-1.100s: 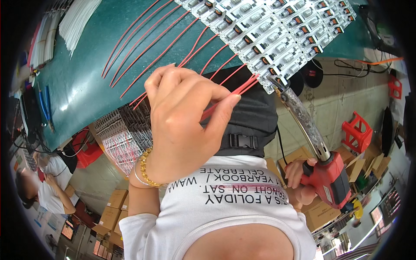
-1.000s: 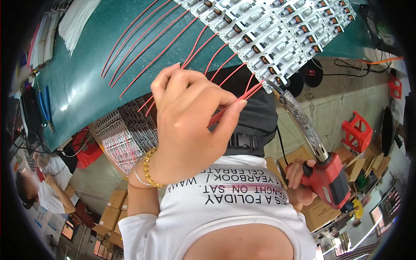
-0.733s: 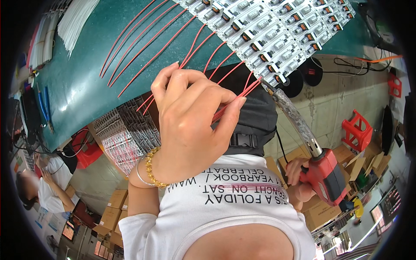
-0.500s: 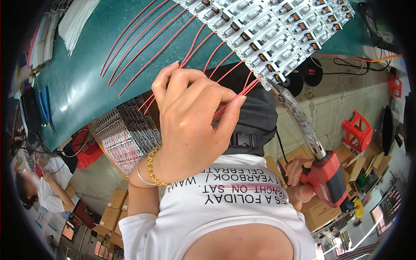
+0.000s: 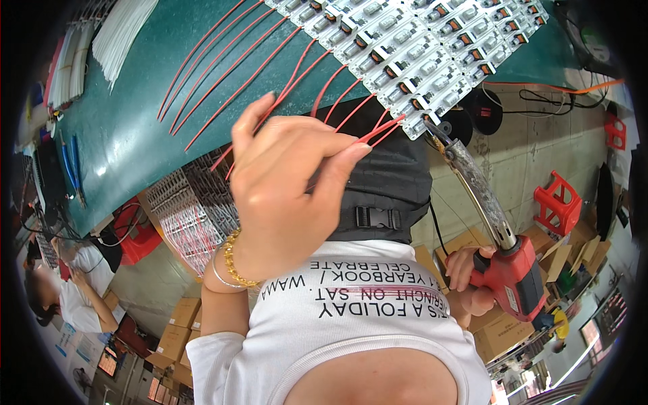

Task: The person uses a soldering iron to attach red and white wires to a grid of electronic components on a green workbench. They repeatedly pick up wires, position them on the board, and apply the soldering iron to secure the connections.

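Note:
My left hand (image 5: 287,185), with bracelets at its wrist, pinches red wires (image 5: 382,128) between thumb and forefinger; how many is unclear. Their far ends reach the near corner of a panel of silvery light modules (image 5: 418,64). Several other red wires (image 5: 246,73) run from the panel's left edge across the table, some passing behind my fingers. On the right, my right hand (image 5: 467,280) is wrapped round the handle of a red soldering gun (image 5: 516,280). Its long metal barrel points up at the panel, and the dark tip is close beside that corner; contact cannot be made out.
The green table (image 5: 155,121) carries bundled white strips (image 5: 121,37) and blue-handled tweezers (image 5: 71,165). Below its edge lie more wired modules (image 5: 185,216). A black bag (image 5: 385,182) covers my lap. Red stool (image 5: 558,202) and cartons (image 5: 503,331) stand right; a co-worker (image 5: 84,283) sits left.
My left hand has shifted left, away from the panel's corner, with the red wires still pinched. The soldering gun and its tip have moved slightly right; the panel has slid slightly left.

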